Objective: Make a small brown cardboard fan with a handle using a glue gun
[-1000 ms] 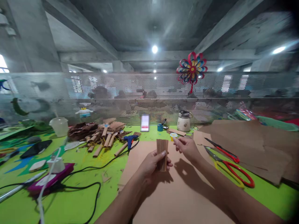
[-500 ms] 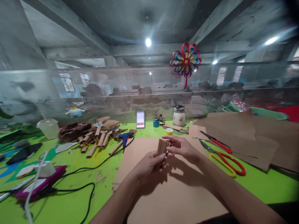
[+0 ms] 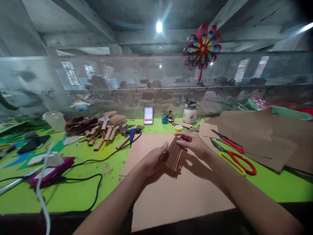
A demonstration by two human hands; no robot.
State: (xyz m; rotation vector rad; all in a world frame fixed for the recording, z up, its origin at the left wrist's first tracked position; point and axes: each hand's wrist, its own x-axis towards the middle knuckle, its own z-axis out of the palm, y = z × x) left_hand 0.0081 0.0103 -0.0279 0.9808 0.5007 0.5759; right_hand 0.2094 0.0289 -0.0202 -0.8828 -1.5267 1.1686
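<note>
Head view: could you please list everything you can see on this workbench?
pleated card: one, brown, held between both hands
card sheet: one, tan, under the hands
scissors: two, red-handled, right of the sheet
glue gun: one, blue, left of the sheet
card rolls: a pile, brown, far left
phone: one, lit, by the mesh
jar: one, white, by the mesh
paper flower: one, multicoloured, on the mesh
left hand: holds the card's left edge
right hand: grips its far end

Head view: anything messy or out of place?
Brown cardboard rolls and scraps lie strewn back left; a black cable snakes loose across the green table's left side. The held pleated brown cardboard piece looks intact.
</note>
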